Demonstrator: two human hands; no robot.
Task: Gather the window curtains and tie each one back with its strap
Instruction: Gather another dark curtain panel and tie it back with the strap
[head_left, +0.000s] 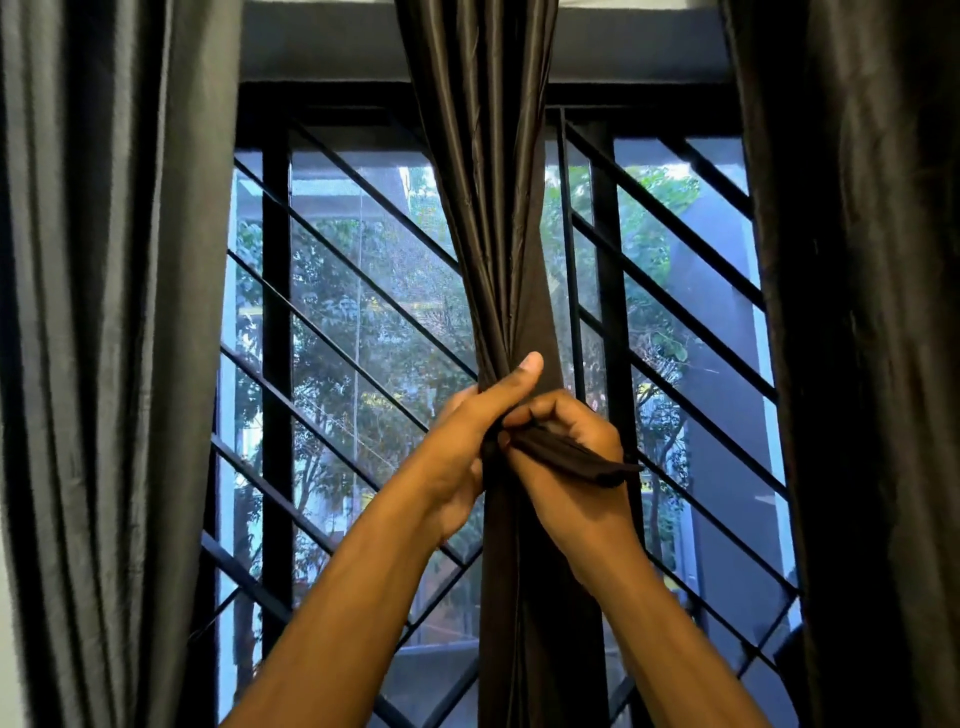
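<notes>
A dark brown middle curtain (488, 208) hangs in front of the window, gathered into a narrow bunch at its waist. My left hand (467, 441) is wrapped around that bunch, thumb pointing up against the cloth. My right hand (566, 457) sits just to the right, fingers closed on a dark strap (576, 460) whose loose end sticks out to the right. The strap's other end disappears between my hands and the curtain. How far the strap goes around the bunch is hidden.
A grey curtain (104, 338) hangs loose at the left and a dark curtain (872, 338) at the right. Behind them is a window (363, 312) with black diagonal bars; trees and a building show outside.
</notes>
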